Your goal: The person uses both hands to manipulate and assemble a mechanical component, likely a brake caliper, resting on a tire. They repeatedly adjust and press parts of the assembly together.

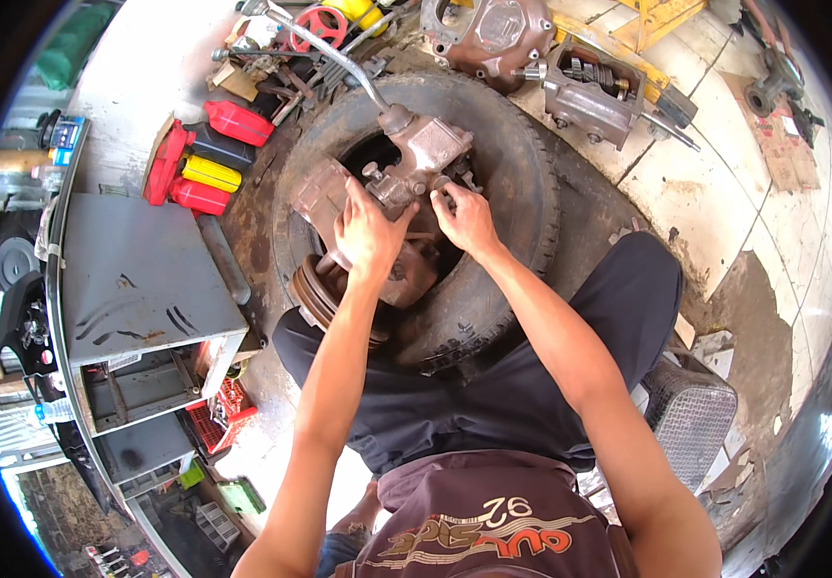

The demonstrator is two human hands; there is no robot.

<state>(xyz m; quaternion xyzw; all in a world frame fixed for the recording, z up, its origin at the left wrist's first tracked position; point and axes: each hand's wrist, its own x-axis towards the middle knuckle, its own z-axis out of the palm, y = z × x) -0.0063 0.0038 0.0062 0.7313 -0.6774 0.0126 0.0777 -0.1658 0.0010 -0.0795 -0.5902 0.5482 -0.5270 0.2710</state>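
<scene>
A brown metal gearbox housing with a long bent gear lever rests on a large tyre lying flat in front of me. My left hand lies on the housing, index finger stretched out and thumb apart, beside a small upright metal knob. Close to its right, my right hand has its fingertips pinched together against the side of the housing. Whatever they grip is too small and covered to make out. A rusty round pulley or drum sits at the housing's near left end.
On the left, red, yellow and black bottles stand by a grey metal cabinet. An opened gearbox and another brown casing lie beyond the tyre. A patterned metal box is near my right leg.
</scene>
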